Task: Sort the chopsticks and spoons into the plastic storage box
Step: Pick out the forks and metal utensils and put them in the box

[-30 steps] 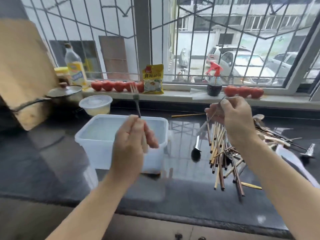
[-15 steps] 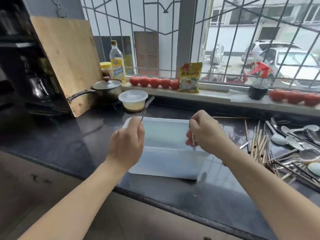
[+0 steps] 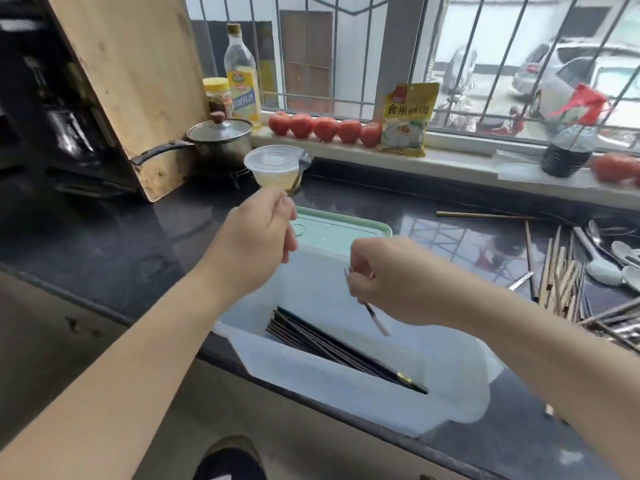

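A translucent plastic storage box (image 3: 346,386) stands at the counter's front edge, with a bundle of dark chopsticks (image 3: 339,348) lying slantwise inside. Its green lid (image 3: 332,226) lies just behind. My left hand (image 3: 256,233) hovers over the box's far left corner and pinches a metal fork (image 3: 300,169) that points up and away. Above the middle of the box, my right hand (image 3: 391,282) grips a slim utensil (image 3: 377,320) whose pale tip slants down into the box. Loose wooden chopsticks (image 3: 557,271) and metal spoons (image 3: 602,268) lie in a heap on the right.
A wooden cutting board (image 3: 131,81) leans at the back left beside a lidded pot (image 3: 221,140). A round lidded plastic tub (image 3: 273,168) sits behind the box. An oil bottle (image 3: 242,74), tomatoes (image 3: 325,128), a yellow packet (image 3: 407,119) and a spray bottle (image 3: 568,150) line the windowsill.
My right hand has come from the heap on the right to over the box with its utensil. My left hand stays by the box's far left, still with the fork.
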Action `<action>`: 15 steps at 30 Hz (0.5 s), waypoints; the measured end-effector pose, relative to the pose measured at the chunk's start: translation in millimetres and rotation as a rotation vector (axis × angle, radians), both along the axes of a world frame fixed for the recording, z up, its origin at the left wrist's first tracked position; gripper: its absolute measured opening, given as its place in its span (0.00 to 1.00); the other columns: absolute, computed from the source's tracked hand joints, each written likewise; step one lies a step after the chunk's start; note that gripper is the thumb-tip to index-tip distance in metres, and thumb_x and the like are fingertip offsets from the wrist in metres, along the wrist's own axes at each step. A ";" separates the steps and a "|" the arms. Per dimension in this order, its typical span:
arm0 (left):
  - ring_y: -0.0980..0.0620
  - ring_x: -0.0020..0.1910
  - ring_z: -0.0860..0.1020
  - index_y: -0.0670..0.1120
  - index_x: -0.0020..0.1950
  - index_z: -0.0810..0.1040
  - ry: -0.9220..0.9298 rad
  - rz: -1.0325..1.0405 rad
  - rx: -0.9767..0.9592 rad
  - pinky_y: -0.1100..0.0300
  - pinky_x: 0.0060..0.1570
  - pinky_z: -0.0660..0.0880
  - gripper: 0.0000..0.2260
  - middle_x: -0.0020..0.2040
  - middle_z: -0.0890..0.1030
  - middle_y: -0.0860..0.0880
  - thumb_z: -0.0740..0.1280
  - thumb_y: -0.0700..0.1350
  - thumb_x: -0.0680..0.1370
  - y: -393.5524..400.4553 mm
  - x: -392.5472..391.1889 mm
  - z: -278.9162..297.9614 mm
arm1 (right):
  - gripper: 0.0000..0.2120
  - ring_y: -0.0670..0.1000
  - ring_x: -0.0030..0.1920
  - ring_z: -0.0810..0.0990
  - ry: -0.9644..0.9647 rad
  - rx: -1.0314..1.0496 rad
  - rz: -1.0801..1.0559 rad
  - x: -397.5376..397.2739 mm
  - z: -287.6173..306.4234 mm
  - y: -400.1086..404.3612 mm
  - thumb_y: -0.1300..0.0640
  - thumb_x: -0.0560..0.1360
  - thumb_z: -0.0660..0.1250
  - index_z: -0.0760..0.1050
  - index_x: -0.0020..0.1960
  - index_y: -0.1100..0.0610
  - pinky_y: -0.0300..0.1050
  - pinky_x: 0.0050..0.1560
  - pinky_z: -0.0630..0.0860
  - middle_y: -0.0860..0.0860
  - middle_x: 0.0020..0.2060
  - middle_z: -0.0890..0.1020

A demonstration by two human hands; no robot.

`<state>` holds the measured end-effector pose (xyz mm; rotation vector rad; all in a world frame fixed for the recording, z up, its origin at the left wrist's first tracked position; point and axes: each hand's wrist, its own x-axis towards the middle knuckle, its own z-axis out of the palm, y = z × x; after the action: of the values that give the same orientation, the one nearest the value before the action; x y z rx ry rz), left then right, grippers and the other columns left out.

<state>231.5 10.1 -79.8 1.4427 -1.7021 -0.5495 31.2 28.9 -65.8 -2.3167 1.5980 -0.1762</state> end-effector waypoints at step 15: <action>0.49 0.36 0.75 0.52 0.47 0.75 0.070 -0.031 -0.023 0.42 0.42 0.77 0.11 0.38 0.79 0.51 0.56 0.48 0.86 -6.2 -1.3 -17.1 | 0.02 0.46 0.47 0.83 -0.188 -0.041 0.292 3.6 -13.8 -6.3 0.59 0.78 0.67 0.76 0.50 0.53 0.47 0.50 0.81 0.45 0.46 0.85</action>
<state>230.1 3.9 -97.0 1.3676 -1.6728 -0.5885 34.7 22.6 -79.6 -2.4492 1.1636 -0.3475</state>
